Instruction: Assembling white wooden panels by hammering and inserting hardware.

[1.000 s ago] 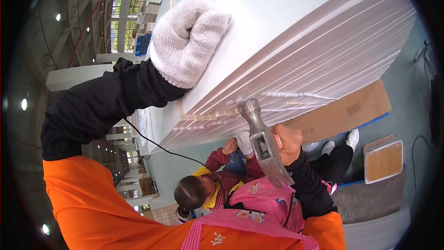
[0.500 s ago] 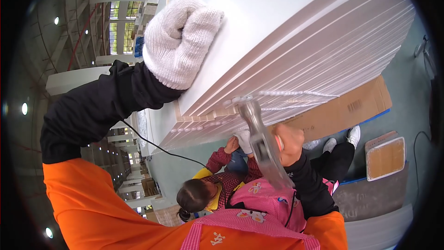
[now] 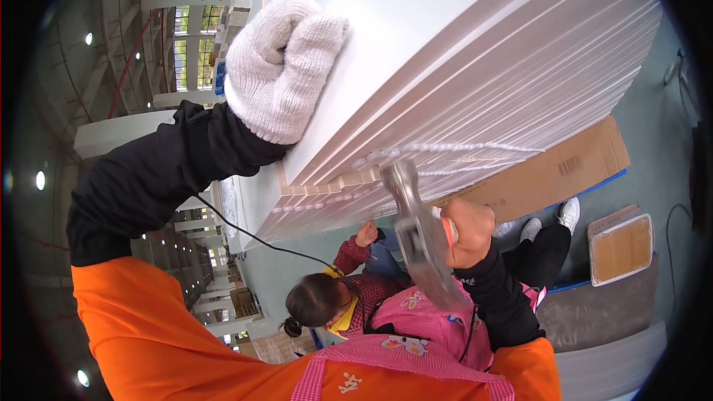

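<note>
L hand [image 3: 286, 67], gloved, curled closed, is pressed on top of white panel stack [image 3: 475, 74]. R hand [image 3: 464, 232] is closed round hammer [image 3: 420, 234], head at stack's edge. Flat brown cardboard [image 3: 549, 171] and shallow tan-lined tray [image 3: 620, 245] noted on floor.

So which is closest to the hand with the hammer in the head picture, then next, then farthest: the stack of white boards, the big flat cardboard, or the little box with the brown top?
From the right hand:
1. Stack of white boards, just above it, by the hammer head.
2. Flat cardboard, to its right on the floor.
3. Little box with the brown top, farthest right.
</note>
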Action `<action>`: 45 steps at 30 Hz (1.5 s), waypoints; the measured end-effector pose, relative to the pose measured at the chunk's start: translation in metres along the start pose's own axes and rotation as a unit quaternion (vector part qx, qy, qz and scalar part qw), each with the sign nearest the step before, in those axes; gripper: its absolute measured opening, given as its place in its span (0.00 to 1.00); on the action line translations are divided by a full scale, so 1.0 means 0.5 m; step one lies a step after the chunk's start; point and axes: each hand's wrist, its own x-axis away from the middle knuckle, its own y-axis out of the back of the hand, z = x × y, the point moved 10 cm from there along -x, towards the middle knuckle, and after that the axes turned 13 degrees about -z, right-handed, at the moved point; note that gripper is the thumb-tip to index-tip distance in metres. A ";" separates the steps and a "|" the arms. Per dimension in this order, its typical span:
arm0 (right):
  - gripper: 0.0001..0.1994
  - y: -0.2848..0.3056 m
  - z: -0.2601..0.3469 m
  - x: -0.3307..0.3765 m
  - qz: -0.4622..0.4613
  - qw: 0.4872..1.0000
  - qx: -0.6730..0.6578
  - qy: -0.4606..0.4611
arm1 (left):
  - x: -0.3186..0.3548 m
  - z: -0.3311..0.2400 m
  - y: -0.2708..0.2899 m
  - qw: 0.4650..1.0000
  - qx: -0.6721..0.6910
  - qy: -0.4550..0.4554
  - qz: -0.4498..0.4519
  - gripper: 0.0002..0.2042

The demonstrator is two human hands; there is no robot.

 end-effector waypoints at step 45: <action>0.31 -0.024 -0.002 0.011 -0.008 0.999 -0.026 0.035 | 0.006 0.024 0.003 1.000 0.017 0.004 0.002 0.11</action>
